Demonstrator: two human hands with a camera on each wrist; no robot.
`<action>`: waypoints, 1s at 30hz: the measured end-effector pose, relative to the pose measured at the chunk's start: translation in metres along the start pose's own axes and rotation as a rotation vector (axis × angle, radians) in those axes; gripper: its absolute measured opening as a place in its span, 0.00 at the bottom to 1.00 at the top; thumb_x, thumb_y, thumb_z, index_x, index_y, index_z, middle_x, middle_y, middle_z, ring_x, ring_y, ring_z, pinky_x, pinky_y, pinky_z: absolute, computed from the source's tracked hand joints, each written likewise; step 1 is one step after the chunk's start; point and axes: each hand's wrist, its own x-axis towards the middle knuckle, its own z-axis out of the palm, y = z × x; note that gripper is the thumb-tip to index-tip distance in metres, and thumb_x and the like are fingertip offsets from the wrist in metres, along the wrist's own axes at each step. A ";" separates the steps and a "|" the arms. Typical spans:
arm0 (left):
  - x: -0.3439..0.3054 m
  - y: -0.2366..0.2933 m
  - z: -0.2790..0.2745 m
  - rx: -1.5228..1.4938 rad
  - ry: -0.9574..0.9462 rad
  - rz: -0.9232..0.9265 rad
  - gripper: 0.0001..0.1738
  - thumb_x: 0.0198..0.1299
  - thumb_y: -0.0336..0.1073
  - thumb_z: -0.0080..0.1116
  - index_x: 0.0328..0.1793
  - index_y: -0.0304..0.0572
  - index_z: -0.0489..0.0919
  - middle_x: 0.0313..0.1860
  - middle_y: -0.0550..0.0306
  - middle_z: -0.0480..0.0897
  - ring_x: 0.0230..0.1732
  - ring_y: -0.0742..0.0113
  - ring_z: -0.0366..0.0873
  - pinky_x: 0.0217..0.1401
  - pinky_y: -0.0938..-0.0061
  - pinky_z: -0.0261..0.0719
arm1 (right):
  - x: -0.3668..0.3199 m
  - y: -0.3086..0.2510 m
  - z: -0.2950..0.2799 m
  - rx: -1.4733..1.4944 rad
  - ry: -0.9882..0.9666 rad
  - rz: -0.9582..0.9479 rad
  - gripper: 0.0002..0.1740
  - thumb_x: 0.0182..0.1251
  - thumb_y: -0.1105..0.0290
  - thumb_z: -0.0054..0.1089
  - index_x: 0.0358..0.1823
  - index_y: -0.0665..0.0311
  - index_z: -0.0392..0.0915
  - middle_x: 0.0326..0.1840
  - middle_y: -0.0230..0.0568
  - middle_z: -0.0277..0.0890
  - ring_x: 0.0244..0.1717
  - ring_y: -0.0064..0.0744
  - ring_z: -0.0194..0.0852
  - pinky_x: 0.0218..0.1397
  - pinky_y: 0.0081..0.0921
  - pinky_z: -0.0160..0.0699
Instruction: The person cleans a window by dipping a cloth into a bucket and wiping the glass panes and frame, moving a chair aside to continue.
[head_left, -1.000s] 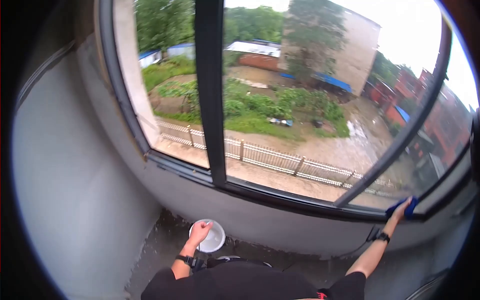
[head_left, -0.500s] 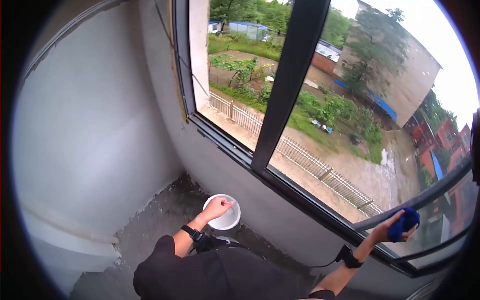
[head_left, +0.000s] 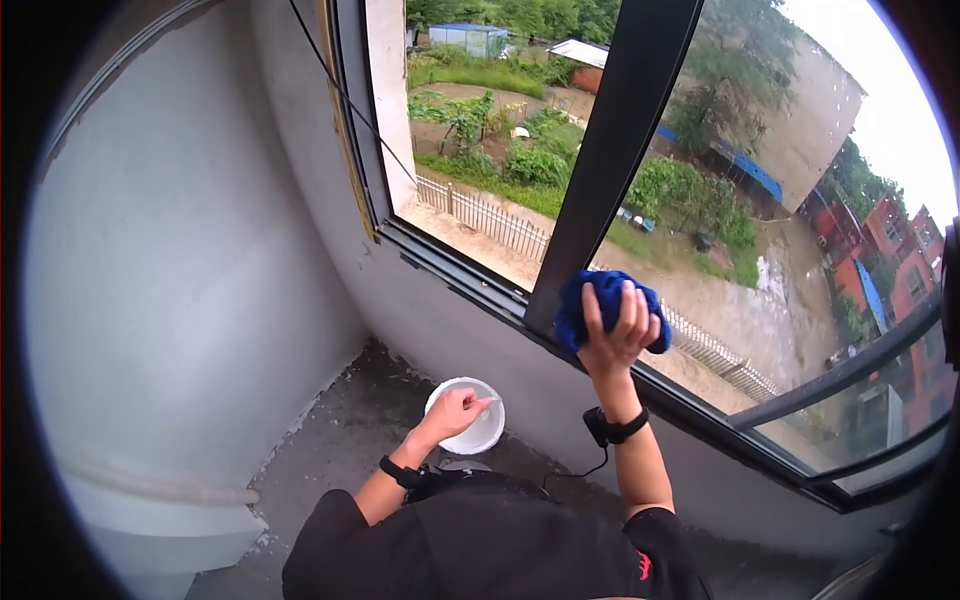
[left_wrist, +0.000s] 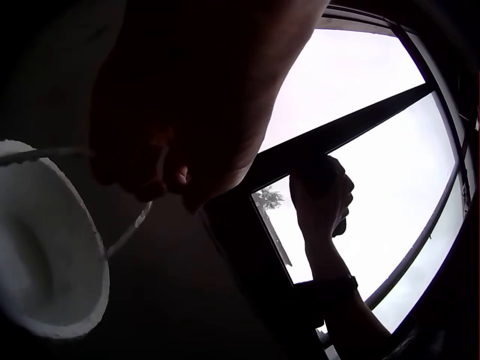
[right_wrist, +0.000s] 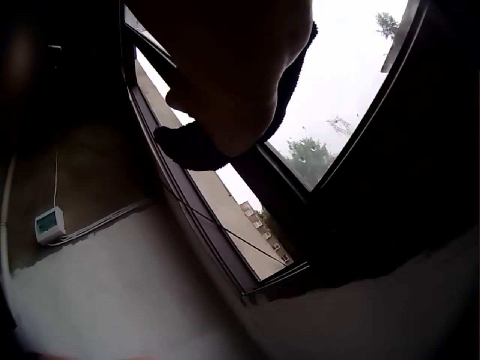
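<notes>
With fingers curled, the right hand (head_left: 617, 345) gripped the cloth (head_left: 572, 312) beside the mullion (head_left: 609, 150), the left hand (head_left: 452, 415) the handle (left_wrist: 140, 217) below it; overreaching risked tipping the bucket (head_left: 490, 430).

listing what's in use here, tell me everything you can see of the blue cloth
The blue cloth is deep-coloured and thick, its fabric soft-looking, its edge fuzzy in the right wrist view. It is bunched into a rough wad. The right hand grips it, fingers across its face. It is held up by the foot of the dark upright window bar, in front of the pane beside it; whether it touches that pane is unclear.
</notes>
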 end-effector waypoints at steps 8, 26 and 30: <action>-0.007 -0.002 -0.002 -0.006 -0.067 -0.015 0.28 0.69 0.50 0.67 0.26 0.34 0.74 0.19 0.49 0.75 0.23 0.58 0.72 0.31 0.61 0.72 | -0.061 0.027 -0.024 0.044 -0.144 -0.019 0.27 0.67 0.66 0.62 0.67 0.30 0.79 0.73 0.44 0.70 0.71 0.45 0.70 0.71 0.49 0.63; -0.009 0.024 0.021 0.028 -0.033 -0.033 0.25 0.68 0.49 0.68 0.29 0.33 0.77 0.20 0.54 0.74 0.24 0.67 0.69 0.31 0.65 0.71 | -0.229 0.428 -0.206 -0.488 0.515 1.109 0.45 0.69 0.41 0.71 0.74 0.67 0.67 0.71 0.52 0.73 0.67 0.47 0.75 0.73 0.41 0.72; -0.009 0.034 0.025 0.051 -0.043 -0.024 0.27 0.68 0.48 0.68 0.27 0.32 0.75 0.19 0.50 0.70 0.23 0.64 0.65 0.30 0.63 0.69 | -0.251 0.529 -0.271 0.574 0.766 1.789 0.49 0.68 0.23 0.54 0.63 0.67 0.74 0.64 0.39 0.77 0.56 0.40 0.77 0.65 0.39 0.77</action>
